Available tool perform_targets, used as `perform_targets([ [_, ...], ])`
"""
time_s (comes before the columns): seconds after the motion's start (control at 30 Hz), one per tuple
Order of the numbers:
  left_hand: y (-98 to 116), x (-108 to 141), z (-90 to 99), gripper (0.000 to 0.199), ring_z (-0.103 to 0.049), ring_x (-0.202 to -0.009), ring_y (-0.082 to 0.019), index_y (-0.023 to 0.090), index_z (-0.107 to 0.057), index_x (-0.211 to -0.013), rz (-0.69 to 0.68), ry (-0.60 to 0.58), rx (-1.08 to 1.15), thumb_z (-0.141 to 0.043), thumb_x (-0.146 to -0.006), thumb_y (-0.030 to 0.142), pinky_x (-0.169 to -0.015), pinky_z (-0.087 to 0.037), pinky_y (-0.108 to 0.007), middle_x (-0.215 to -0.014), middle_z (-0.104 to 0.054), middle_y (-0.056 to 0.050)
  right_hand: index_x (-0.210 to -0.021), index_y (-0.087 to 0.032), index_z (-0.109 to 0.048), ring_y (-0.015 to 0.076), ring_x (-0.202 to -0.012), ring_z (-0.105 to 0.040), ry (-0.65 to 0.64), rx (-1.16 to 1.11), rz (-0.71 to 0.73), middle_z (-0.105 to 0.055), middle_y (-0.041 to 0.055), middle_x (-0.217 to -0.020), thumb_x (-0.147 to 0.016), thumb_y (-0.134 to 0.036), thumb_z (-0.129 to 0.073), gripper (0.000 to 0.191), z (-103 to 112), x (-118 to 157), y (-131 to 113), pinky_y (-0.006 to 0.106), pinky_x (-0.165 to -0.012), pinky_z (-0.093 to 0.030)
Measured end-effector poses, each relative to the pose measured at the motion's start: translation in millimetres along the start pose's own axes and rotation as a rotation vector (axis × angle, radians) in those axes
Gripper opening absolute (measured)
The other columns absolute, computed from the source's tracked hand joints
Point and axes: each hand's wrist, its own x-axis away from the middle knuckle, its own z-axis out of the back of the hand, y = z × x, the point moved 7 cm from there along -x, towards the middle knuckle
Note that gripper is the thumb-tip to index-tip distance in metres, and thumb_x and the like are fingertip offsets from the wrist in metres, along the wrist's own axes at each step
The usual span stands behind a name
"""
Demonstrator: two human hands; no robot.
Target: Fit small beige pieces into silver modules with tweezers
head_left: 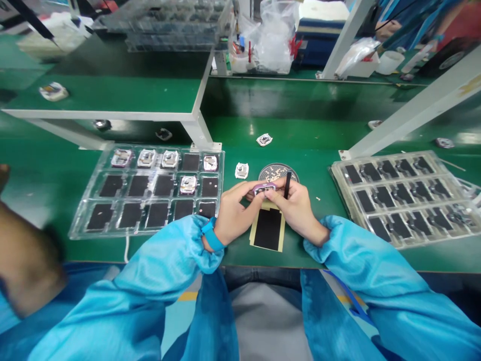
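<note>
A purple-rimmed watch case (264, 188) is held between my left hand (237, 208) and my right hand (296, 208), thumbs against its near side. A slim black stick-like tool (287, 184) points up out of my right hand; its lower end is hidden. Below my fingers a black sheet with a yellowish border (267, 229) lies on the green bench. Just beyond my hands is a round dish (278, 170) of small pale pieces, partly covered by them. One white watch case (241, 171) rests left of the dish, and another (264, 140) lies farther back.
On the left, a clear compartment tray (150, 170) holds several watch cases and black pads. Stacked trays (338, 173) with dark parts stand right. White frame posts (201, 131) rise beside the work area. Another person's arm (28, 250) is at far left.
</note>
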Motion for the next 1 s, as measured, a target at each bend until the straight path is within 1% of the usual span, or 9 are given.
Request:
perform_targets([
  [0.07, -3, -2, 0.0, 0.023, -0.073, -0.089, -0.016, 0.02, -0.075, -0.115, 0.007, -0.008, 0.027, -0.067, -0.094, 0.022, -0.078, -0.06, -0.029, -0.108, -0.077, -0.006, -0.089, -0.019, -0.073, 0.0163, -0.066, -0.065, -0.01, 0.079, 0.065, -0.074, 0.0033, -0.08, -0.077, -0.048, -0.084, 0.033, 1, -3, -6, 0.031, -0.062, -0.056],
  [0.13, -5, -5, 0.8, 0.025, -0.072, -0.086, -0.015, 0.02, -0.074, -0.118, 0.01, -0.014, 0.049, -0.067, -0.094, 0.021, -0.075, -0.06, -0.028, -0.108, -0.077, -0.006, -0.096, -0.02, -0.075, 0.0185, -0.074, -0.067, -0.016, 0.197, 0.163, -0.076, 0.0048, -0.089, -0.081, -0.044, -0.081, 0.029, 4, -3, -17, 0.034, -0.069, -0.058],
  [0.23, -3, -7, 3.8, 0.026, -0.069, -0.083, -0.014, 0.021, -0.074, -0.118, -0.048, -0.009, -0.005, -0.066, -0.094, 0.017, -0.076, -0.059, -0.028, -0.107, -0.076, -0.006, -0.114, -0.023, -0.073, 0.0234, -0.095, -0.069, 0.005, 0.365, 0.392, -0.073, 0.008, -0.11, -0.081, -0.035, -0.083, 0.036, 10, 2, -41, 0.04, -0.083, -0.06],
  [0.33, 1, -6, 4.3, 0.026, -0.066, -0.083, -0.014, 0.022, -0.074, -0.118, -0.131, -0.021, -0.079, -0.066, -0.094, 0.016, -0.077, -0.057, -0.029, -0.102, -0.075, -0.005, -0.108, -0.024, -0.073, 0.0231, -0.1, -0.069, -0.028, 0.416, 0.644, -0.071, 0.0077, -0.109, -0.085, -0.023, -0.079, 0.024, 11, 11, -59, 0.041, -0.087, -0.059],
  [0.4, 1, -5, 3.6, 0.028, -0.066, -0.084, -0.015, 0.023, -0.074, -0.119, -0.153, -0.03, -0.1, -0.065, -0.094, 0.016, -0.078, -0.055, -0.03, -0.1, -0.075, -0.005, -0.101, -0.025, -0.073, 0.0216, -0.098, -0.069, -0.074, 0.444, 0.732, -0.069, 0.0066, -0.104, -0.088, -0.018, -0.076, 0.015, 9, 14, -61, 0.039, -0.085, -0.059],
  [0.53, -1, -3, 1.7, 0.029, -0.066, -0.085, -0.015, 0.023, -0.074, -0.119, -0.158, -0.041, -0.136, -0.064, -0.093, 0.014, -0.08, -0.054, -0.031, -0.099, -0.074, -0.004, -0.101, -0.025, -0.072, 0.0208, -0.097, -0.069, -0.102, 0.509, 0.737, -0.068, 0.0064, -0.106, -0.089, -0.018, -0.075, 0.015, 7, 13, -55, 0.038, -0.081, -0.06],
  [0.77, -6, -5, -0.5, 0.031, -0.062, -0.079, -0.014, 0.021, -0.075, -0.116, -0.13, -0.057, -0.173, -0.066, -0.088, 0.01, -0.077, -0.052, -0.029, -0.09, -0.071, -0.002, -0.104, -0.026, -0.073, 0.019, -0.099, -0.069, -0.156, 0.587, 0.733, -0.067, 0.0067, -0.112, -0.093, -0.017, -0.069, 0.015, 5, 15, -48, 0.034, -0.081, -0.06],
  [0.9, -11, -6, -4.1, 0.029, -0.062, -0.079, -0.015, 0.021, -0.075, -0.113, -0.076, -0.094, -0.195, -0.065, -0.087, 0.012, -0.076, -0.052, -0.03, -0.09, -0.072, -0.003, -0.105, -0.026, -0.071, 0.02, -0.1, -0.069, -0.167, 0.665, 0.66, -0.067, 0.007, -0.114, -0.095, -0.023, -0.067, 0.01, 5, 11, -42, 0.034, -0.083, -0.059],
  [1.0, -8, -10, -4.8, 0.028, -0.064, -0.078, -0.016, 0.021, -0.074, -0.114, -0.053, -0.154, -0.221, -0.064, -0.089, 0.015, -0.075, -0.053, -0.031, -0.091, -0.074, -0.003, -0.107, -0.027, -0.069, 0.0199, -0.098, -0.068, -0.202, 0.706, 0.589, -0.066, 0.0072, -0.118, -0.097, -0.025, -0.064, 0.011, 4, 9, -37, 0.033, -0.08, -0.058],
])
